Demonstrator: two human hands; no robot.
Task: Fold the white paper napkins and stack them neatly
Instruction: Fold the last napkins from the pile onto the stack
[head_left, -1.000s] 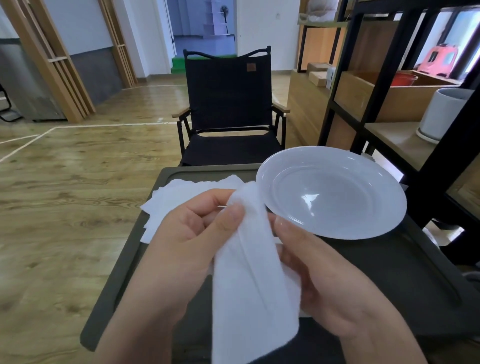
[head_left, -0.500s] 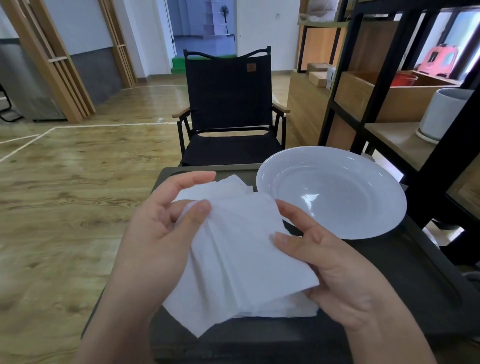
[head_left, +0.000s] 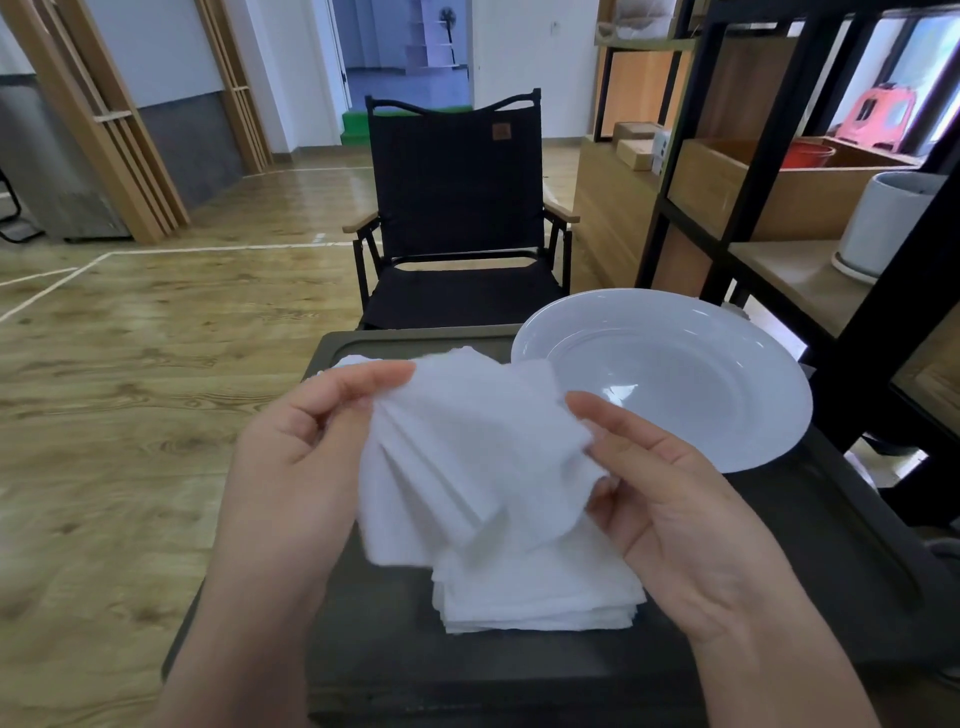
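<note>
Napkin held above the folded stack on the tray: my left hand pinches its top corner, right hand grips the opposite edge (keeps it taut for folding).

We hold a white napkin up between both hands — our left hand pinches its upper left corner, our right hand grips its right edge with thumb and fingers. The sheet hangs creased in several soft folds (its lower part blurred). Under it, a stack of folded napkins lies on the dark surface, and more loose napkins show beyond our left hand. A white plate sits at the far right — a black chair stands beyond.
</note>
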